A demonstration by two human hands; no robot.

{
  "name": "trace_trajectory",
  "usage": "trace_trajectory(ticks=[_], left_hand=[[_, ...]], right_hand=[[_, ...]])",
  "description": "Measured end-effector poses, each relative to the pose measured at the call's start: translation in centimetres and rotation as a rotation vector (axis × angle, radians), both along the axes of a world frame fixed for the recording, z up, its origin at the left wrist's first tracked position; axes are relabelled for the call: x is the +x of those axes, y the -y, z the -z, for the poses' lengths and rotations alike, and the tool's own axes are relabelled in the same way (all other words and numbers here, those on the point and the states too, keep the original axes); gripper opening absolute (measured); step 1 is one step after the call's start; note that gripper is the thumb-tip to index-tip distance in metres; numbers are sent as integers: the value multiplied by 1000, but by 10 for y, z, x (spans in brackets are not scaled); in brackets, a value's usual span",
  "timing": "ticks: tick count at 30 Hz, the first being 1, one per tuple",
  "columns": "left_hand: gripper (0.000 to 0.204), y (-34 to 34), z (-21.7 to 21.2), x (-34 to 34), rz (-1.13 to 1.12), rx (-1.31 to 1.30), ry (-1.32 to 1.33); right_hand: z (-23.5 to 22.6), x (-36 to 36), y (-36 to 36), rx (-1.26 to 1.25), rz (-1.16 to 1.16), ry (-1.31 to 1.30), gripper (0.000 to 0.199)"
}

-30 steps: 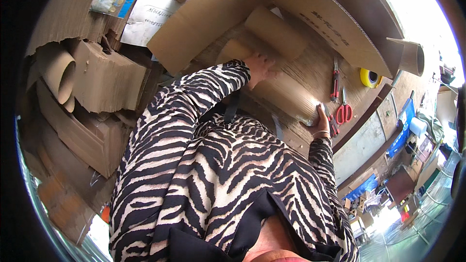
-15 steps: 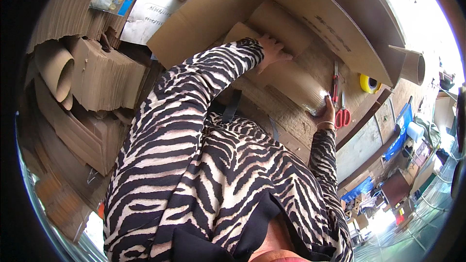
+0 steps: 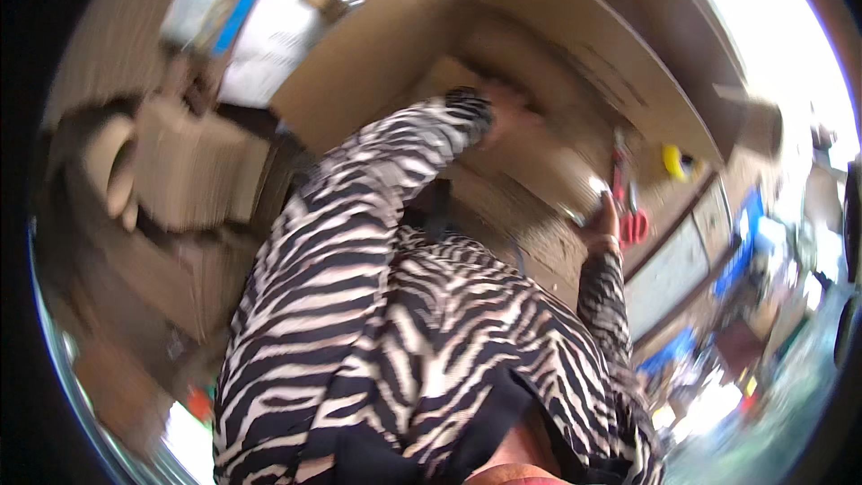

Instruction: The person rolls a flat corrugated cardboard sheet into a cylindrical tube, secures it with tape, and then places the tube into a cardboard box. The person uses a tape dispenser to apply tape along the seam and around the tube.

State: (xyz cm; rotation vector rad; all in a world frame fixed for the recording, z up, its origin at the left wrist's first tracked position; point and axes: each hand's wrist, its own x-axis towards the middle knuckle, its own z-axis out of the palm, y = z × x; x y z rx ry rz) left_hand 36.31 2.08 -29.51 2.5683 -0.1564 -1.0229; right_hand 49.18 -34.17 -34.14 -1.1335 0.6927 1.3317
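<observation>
Well, at far left a curled cardboard tube (image 3: pixel 109 166) sat beside a cardboard stack (image 3: pixel 202 162), both blurred. Next came the left hand (image 3: pixel 510 115), fingers seemingly spread, laid over the cardboard roll (image 3: pixel 543 160), which ran slantwise across the counter (image 3: pixel 660 202) between cardboard panels (image 3: pixel 377 40); too light a press there might have let it spring loose. At its near right end was the right hand (image 3: pixel 600 224), thumb up; whether it pinched, I couldn't tell. Just beside lay red-handled scissors (image 3: pixel 634 228), which a sideways slip could have knocked toward the yellow tape (image 3: pixel 675 162).
</observation>
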Motion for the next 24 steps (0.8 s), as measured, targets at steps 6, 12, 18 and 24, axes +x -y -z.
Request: trace_trajectory(ticks=[6, 12, 18, 24], left_hand=[[124, -7, 6, -3, 12, 58, -14], [124, -4, 4, 9, 37, 61, -33], [124, -3, 1, 5, 14, 77, -31], [125, -1, 7, 3, 42, 105, -15]], right_hand=[[-2, -13, -9, -42, 186, 132, 46], [16, -31, 11, 167, 393, 97, 59], [47, -42, 36, 384, 438, 55, 51], [31, -54, 23, 251, 571, 108, 50]])
